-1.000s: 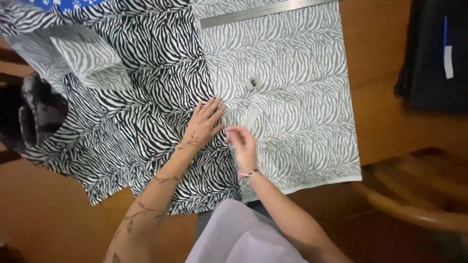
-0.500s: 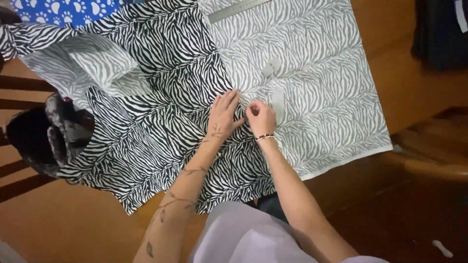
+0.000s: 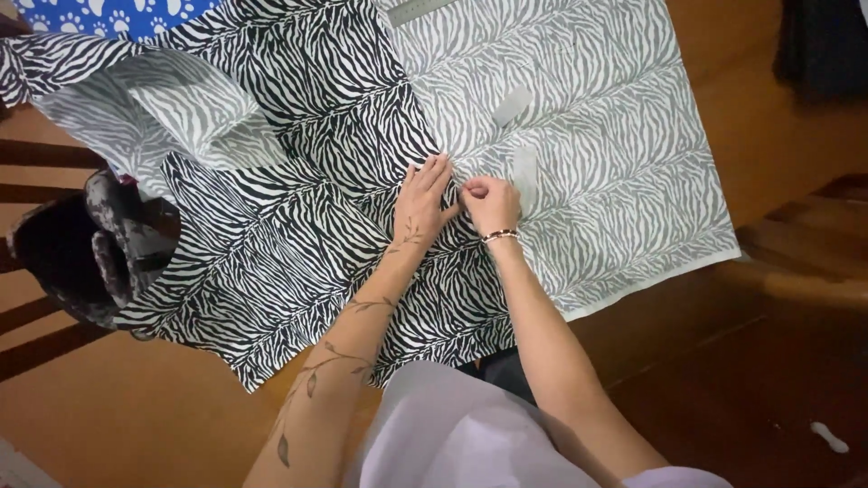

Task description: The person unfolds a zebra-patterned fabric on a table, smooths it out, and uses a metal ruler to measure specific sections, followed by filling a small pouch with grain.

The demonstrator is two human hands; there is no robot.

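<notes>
Wooden table, zebra-print fabric under left hand, right hand pinching it

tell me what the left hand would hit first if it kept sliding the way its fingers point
The left hand lies flat on the zebra-print fabric, fingers pointing up the table. Straight on there is only more fabric; the metal ruler at the far edge seems the first separate thing, roughly in line.

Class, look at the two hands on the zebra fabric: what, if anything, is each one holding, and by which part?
Left hand lies flat on the fabric, holding nothing. Right hand is curled as if pinching at the fold line; what its grip holds cannot be told.
</notes>
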